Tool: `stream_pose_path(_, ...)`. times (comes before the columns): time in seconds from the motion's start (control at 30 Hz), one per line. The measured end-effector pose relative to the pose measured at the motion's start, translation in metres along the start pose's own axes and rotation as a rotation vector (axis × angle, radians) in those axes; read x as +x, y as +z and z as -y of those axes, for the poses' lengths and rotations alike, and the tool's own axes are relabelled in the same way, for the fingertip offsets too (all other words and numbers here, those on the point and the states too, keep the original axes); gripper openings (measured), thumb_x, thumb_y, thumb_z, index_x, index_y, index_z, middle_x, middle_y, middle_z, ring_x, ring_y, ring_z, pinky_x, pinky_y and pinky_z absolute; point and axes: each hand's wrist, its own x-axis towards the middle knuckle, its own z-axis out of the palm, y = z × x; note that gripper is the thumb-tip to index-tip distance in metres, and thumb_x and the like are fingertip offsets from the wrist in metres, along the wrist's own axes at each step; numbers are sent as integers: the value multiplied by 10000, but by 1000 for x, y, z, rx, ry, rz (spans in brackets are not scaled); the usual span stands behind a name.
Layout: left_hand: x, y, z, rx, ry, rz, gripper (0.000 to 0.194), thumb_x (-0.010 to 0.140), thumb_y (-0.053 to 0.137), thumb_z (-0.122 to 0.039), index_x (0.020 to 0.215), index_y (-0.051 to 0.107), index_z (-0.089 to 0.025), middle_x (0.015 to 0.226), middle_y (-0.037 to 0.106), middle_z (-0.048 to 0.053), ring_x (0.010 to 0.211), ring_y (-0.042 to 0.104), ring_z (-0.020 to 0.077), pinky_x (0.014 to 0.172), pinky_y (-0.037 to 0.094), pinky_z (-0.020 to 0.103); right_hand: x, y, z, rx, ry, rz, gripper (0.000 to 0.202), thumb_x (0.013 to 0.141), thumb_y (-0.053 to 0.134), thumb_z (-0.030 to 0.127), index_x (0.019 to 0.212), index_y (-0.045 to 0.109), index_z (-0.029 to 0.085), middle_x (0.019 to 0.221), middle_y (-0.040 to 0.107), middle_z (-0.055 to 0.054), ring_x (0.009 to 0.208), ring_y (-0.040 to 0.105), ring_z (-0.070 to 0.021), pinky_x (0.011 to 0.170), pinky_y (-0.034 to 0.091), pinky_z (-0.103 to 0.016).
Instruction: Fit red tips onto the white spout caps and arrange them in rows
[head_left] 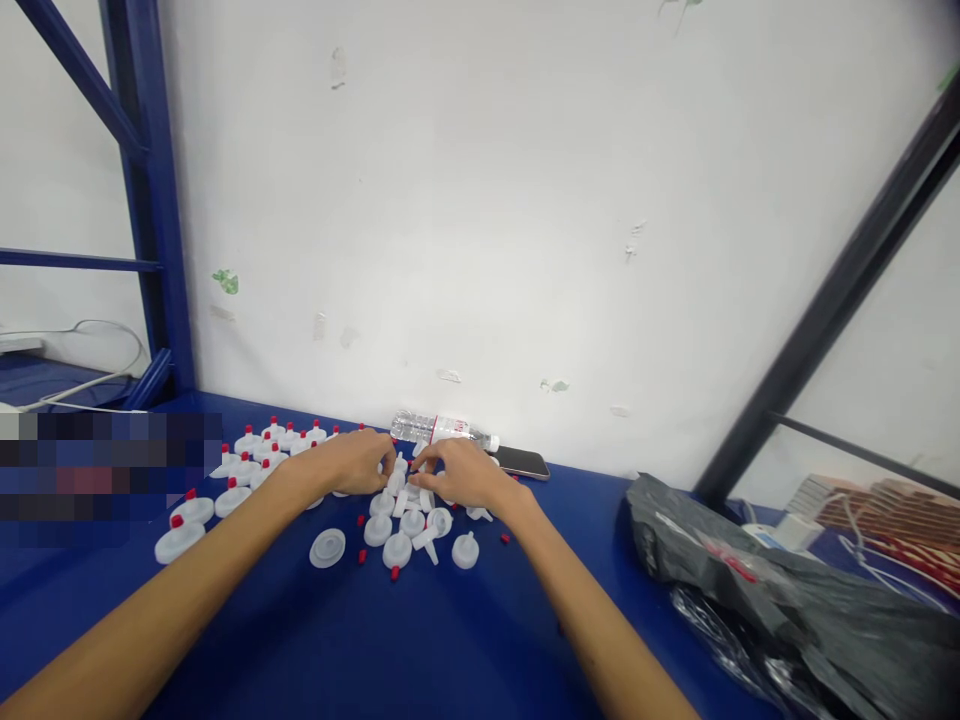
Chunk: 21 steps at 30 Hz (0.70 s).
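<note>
White round plastic caps with nozzles (397, 549) lie heaped on the blue table (300, 640), with small red tips (362, 556) scattered among them. My left hand (365, 461) reaches into the heap's left side, fingers curled together; what they hold, if anything, is hidden. On the heap's right side is my right hand (457, 470), thumb and fingers bent over the white pieces; its fingertips are too small to make out. Left of the hands, several white caps with red tips fitted (180, 540) stand in rows. A flat white disc (328, 548) lies nearer the front.
A clear plastic bottle (442, 430) lies along the wall behind the hands, beside a black phone (521, 462). Dark plastic bags (750, 580) cover the right side. A blue metal frame (161, 200) rises at the left.
</note>
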Motion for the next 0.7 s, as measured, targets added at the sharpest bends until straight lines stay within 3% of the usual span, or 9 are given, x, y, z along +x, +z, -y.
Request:
stream_pose_path(0.13,1,0,-2,31,-50,-70,232,989,639,-386,1018,695,-162,972,723,34,850,697,173,798,589,372,4,9,-1,41,-36,-6,100,930,708,267,952,803,245,944,802,12,873,717,-156,759,446,-232)
stream_pose_path(0.27,3,-1,-5,37,-85,-188,246,997,623,-388,1068,688,-162,1044,716,52,926,693,194,855,580,413,3,9,-4,54,-13,-38,112,937,708,290,936,800,226,913,808,-13,847,729,-176,741,463,-241)
stream_pose_path(0.47,6,0,-11,-26,27,-206,233,995,630,-377,1073,692,-166,1031,722,44,882,695,179,807,591,376,2,7,-4,46,8,-52,183,971,615,229,993,796,248,843,804,4,838,741,-170,738,468,-227)
stream_pose_path(0.63,7,2,-12,-6,19,-241,233,999,623,-380,1017,695,-159,984,724,36,870,696,176,812,588,379,1,3,-2,-35,68,-109,326,1019,521,339,902,797,208,854,791,-72,852,728,-238,758,460,-298)
stream_pose_path(0.7,7,1,-11,18,-26,-277,232,997,625,-379,1018,694,-159,998,723,41,897,696,184,837,584,396,1,5,-1,-69,86,-147,361,1043,449,312,1021,787,187,954,787,-114,954,714,-273,824,461,-338)
